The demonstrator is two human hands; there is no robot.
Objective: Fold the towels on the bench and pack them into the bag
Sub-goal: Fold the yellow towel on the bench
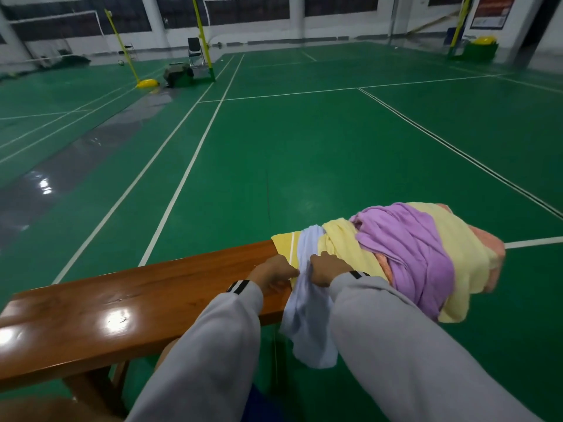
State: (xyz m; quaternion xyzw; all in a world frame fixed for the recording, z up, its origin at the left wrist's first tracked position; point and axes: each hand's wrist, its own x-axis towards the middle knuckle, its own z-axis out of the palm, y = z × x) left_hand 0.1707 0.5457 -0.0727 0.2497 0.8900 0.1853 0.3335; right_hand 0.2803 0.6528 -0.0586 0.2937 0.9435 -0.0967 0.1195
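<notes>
Step in hand: freeing one towel from the heap. Left hand and right hand sit side by side, fingers curled, both gripping the thin pale-blue cloth towel. It drapes over the near edge of the long glossy brown wooden bench, tail hanging to 6 o'clock. Its far end lies among the soft yellow towel; the crumpled purple towel is at 3 o'clock. Pull slowly toward 9 o'clock onto bare bench, or the heap may slide off. Bag not seen.
</notes>
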